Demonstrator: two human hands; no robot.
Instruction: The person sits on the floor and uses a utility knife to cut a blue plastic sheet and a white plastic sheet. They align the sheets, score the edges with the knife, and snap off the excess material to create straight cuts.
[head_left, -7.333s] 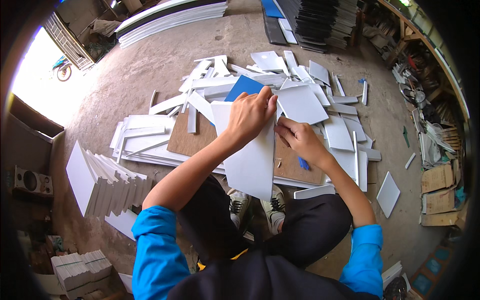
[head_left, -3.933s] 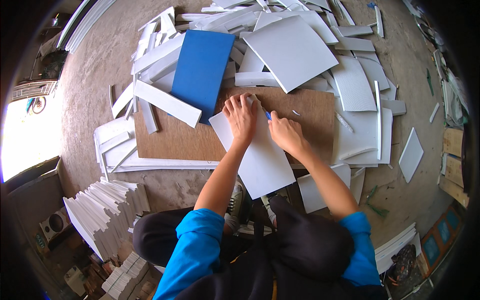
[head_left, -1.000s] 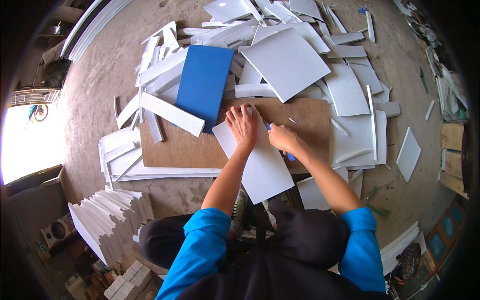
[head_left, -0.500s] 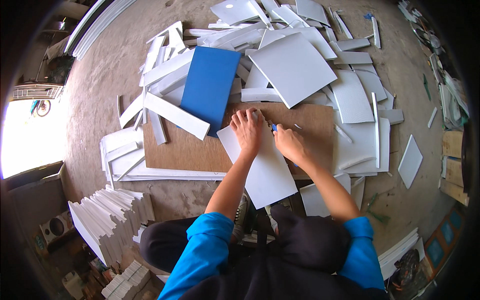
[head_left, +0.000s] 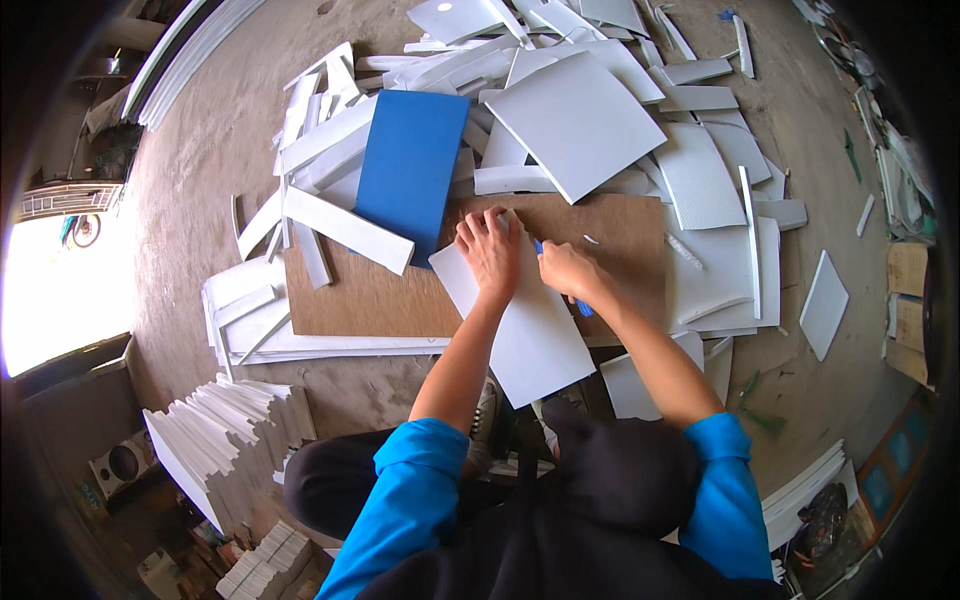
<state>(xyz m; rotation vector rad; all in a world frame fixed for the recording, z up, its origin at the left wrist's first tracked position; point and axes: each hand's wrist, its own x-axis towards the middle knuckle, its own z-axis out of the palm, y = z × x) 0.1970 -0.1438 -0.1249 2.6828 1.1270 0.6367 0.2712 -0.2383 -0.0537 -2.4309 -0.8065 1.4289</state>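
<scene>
On the brown board (head_left: 370,300), the white panel (head_left: 540,345) lies slantwise, its near end jutting past the board's edge, over the shoes (head_left: 482,425). The left hand (head_left: 489,257) rests on the panel's far end, fingers a little apart and bearing down on it. The right hand (head_left: 570,272) is closed around a blue tool (head_left: 584,309) just beside the panel's right edge; its working end is hidden, so it may be a cutter, but I cannot be sure. If it does carry a blade, a slip could send it into the left hand, since the two hands sit so near each other. The panel could also swivel, being pinned at one end only, or tip if its overhanging end were pressed. As for looks, the panel is plain white, flat, thin, smooth-faced and longer than wide.
</scene>
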